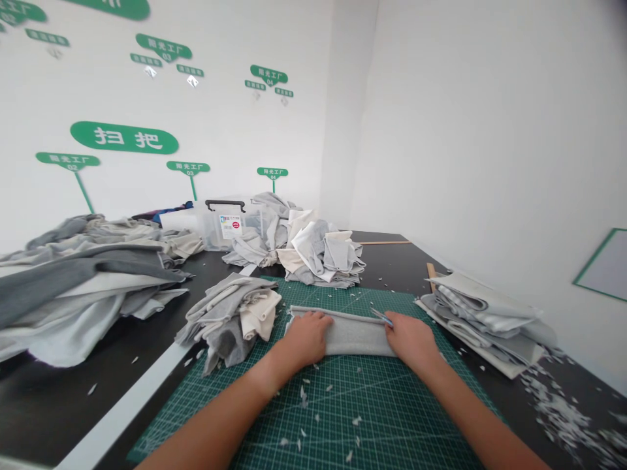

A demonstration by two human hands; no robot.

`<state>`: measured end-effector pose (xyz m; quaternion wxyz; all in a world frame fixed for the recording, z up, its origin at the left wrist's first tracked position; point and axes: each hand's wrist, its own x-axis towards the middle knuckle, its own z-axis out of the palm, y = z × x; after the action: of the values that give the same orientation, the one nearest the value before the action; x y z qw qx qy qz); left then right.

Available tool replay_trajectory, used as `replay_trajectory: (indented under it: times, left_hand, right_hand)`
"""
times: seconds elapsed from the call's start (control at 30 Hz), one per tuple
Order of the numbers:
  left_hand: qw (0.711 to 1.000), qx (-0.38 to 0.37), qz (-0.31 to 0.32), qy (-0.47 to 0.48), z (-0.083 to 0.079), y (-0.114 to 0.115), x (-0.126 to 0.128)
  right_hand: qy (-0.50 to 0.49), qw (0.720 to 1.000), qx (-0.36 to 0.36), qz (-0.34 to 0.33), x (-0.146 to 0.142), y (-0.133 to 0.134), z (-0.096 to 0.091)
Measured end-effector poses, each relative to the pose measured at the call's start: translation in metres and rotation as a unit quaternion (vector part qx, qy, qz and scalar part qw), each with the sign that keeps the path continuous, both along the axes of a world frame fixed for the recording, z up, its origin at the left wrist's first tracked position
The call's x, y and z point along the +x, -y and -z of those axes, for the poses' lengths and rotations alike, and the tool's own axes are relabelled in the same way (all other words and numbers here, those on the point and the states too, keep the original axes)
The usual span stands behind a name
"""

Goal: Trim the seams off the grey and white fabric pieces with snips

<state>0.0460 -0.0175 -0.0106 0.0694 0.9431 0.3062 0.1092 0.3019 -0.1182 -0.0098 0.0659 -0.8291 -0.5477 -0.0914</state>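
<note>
**A Folded Gray Cloth (360, 335) Lay on a Green Cutting Mat (386, 405)**

White walls (465, 130) rose behind the work, the left one carrying green signs (125, 137). A black table (392, 261) filled the space below them, and the mat, printed with a grid, covered its near middle. A large pile of gray and white cloths (98, 267) spread over the table's left side. At the back, a heap of cloths (321, 251) sat just beside a clear plastic box (232, 225) with a dark handle. A stack of flat cloths (482, 320) stood to the right, and a smaller bundle (235, 320) overlapped the mat's left edge.

The folded gray cloth lay crosswise on the mat, between and partly under the hands. The left hand (308, 336) rested palm down on its left end, fingers close together; whether they pinched the fabric, I could not tell. The right hand (414, 339), at the other end, was clamped on a small blue-and-metal tool (385, 318), whose tips pointed leftward at the cloth's far edge. Tiny pale scraps (563, 405) were heaped at lower right, with others scattered across the mat.
</note>
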Motion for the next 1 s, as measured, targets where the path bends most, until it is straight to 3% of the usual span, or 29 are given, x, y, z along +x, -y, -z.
replay_trajectory:
  times: [0.2,0.4,0.57,0.83,1.0]
  left_hand:
    - [0.998,0.042,-0.036,-0.018,-0.011,0.0,0.023]
    - [0.996,0.061,0.058,0.038,-0.008,0.007,0.082]
    - [0.994,0.052,0.077,0.05,0.004,0.014,0.121]
    - [0.989,-0.055,0.051,0.125,0.018,0.0,0.114]
    - [0.987,-0.084,0.033,0.132,0.021,-0.013,0.108]
  right_hand:
    - [-0.037,0.999,0.008,-0.036,0.006,0.003,-0.002]
    - [-0.103,0.993,0.03,-0.056,0.016,-0.002,0.0]
    - [-0.154,0.984,0.053,-0.07,0.023,-0.004,0.004]
    - [-0.239,0.967,0.066,-0.051,0.046,0.003,-0.005]
    - [-0.291,0.953,0.061,-0.055,0.062,0.005,0.0]
